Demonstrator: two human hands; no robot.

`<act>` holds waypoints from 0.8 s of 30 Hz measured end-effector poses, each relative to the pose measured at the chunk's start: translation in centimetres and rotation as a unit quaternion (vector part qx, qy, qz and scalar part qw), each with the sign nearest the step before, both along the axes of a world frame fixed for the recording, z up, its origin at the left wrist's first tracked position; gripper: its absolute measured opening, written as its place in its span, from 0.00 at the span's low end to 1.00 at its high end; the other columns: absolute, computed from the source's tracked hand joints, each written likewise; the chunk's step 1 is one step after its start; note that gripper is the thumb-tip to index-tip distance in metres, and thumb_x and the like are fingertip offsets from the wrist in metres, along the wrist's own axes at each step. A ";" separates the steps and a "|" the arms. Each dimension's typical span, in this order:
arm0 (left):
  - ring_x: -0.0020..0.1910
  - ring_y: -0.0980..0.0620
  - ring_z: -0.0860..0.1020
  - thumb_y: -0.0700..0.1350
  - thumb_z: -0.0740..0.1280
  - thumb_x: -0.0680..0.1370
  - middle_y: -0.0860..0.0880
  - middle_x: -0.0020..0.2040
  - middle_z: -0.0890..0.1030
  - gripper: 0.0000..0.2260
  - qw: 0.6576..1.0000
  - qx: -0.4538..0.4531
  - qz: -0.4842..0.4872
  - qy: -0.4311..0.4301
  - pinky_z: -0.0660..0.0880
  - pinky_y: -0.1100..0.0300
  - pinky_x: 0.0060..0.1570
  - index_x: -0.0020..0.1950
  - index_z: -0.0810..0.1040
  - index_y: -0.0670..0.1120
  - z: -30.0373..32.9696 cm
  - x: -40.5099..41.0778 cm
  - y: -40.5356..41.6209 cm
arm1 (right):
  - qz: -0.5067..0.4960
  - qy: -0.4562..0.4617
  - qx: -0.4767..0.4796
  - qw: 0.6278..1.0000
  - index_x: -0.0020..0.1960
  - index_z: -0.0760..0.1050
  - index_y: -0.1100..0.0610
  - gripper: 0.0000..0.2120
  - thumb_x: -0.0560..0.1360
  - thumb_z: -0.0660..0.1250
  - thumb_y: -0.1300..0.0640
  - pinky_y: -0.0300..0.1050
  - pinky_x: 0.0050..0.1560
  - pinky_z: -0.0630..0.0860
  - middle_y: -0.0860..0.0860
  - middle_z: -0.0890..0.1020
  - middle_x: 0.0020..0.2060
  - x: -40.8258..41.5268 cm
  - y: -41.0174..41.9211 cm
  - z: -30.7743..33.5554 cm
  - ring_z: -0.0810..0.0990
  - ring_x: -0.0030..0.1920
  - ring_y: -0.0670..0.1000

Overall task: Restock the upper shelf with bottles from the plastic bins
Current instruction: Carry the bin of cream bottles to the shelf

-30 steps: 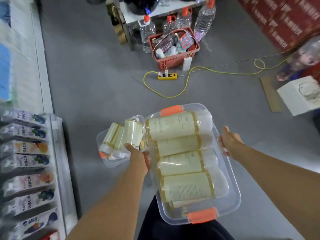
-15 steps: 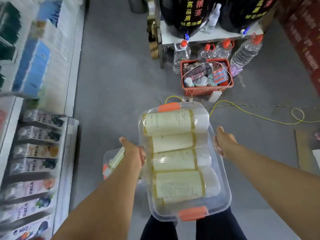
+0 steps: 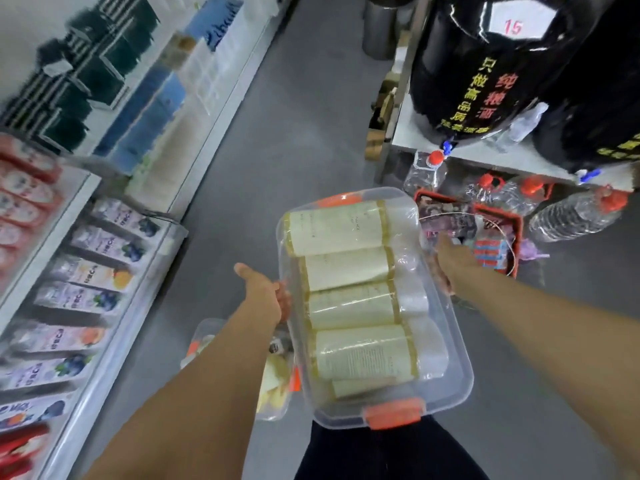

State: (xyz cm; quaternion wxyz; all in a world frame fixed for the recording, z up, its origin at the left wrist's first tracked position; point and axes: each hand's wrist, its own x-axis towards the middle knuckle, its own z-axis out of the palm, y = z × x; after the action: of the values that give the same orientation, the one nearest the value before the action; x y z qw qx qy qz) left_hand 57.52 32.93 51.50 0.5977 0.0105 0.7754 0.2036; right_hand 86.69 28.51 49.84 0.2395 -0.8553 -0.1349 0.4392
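Both hands carry a clear bin (image 3: 450, 341) level above the floor (image 3: 294, 150), so the bottles (image 3: 349, 306) inside lie flat in a row across it and cannot roll out. The left hand (image 3: 265, 292) grasps the bin's left long edge and the right hand (image 3: 450, 263) its right long edge, opposite each other, which likely balances the load. A second bin (image 3: 211, 336) sits low beside the left forearm, mostly hidden. The shelves (image 3: 104, 271) stand along the left, so I judge the stock is being brought to them.
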 end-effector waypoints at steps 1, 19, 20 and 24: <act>0.23 0.51 0.58 0.78 0.39 0.72 0.49 0.27 0.62 0.38 1.000 0.003 0.003 -0.004 0.62 0.60 0.28 0.30 0.67 0.46 0.1 0.5 1.1 | 0.002 0.002 0.012 1.000 0.46 0.72 0.58 0.21 0.83 0.48 0.45 0.46 0.42 0.71 0.56 0.71 0.40 0.7 1.3 -0.3 0.71 0.38 0.51; 0.17 0.52 0.63 0.77 0.44 0.73 0.51 0.22 0.66 0.39 0.999 -0.011 0.047 0.010 0.67 0.62 0.25 0.33 0.73 0.43 0.5 -0.5 33.1 | 0.073 -0.029 -0.013 0.997 0.37 0.58 0.47 0.17 0.83 0.43 0.46 0.52 0.52 0.73 0.54 0.64 0.36 -1.6 33.8 0.0 0.64 0.35 0.47; 0.19 0.52 0.64 0.77 0.44 0.73 0.51 0.23 0.66 0.40 0.999 -0.009 0.048 0.008 0.67 0.62 0.26 0.33 0.74 0.43 0.5 -0.7 34.7 | 0.064 -0.030 -0.014 0.997 0.39 0.61 0.48 0.18 0.83 0.43 0.45 0.50 0.50 0.72 0.54 0.66 0.39 -1.7 35.3 -0.2 0.66 0.36 0.48; 0.18 0.52 0.65 0.77 0.44 0.73 0.51 0.22 0.67 0.39 0.999 -0.005 0.050 0.016 0.66 0.63 0.27 0.32 0.73 0.44 0.3 -0.7 42.6 | 0.025 0.020 -0.023 0.999 0.36 0.59 0.52 0.20 0.83 0.47 0.45 0.45 0.36 0.67 0.53 0.65 0.35 -1.9 43.2 -0.5 0.64 0.33 0.49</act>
State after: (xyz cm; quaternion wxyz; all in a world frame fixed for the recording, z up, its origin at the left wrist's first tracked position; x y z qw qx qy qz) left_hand 56.85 75.53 51.81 0.5747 -0.0278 0.7851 0.2293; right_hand 84.83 71.72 49.39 0.2115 -0.8478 -0.1412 0.4653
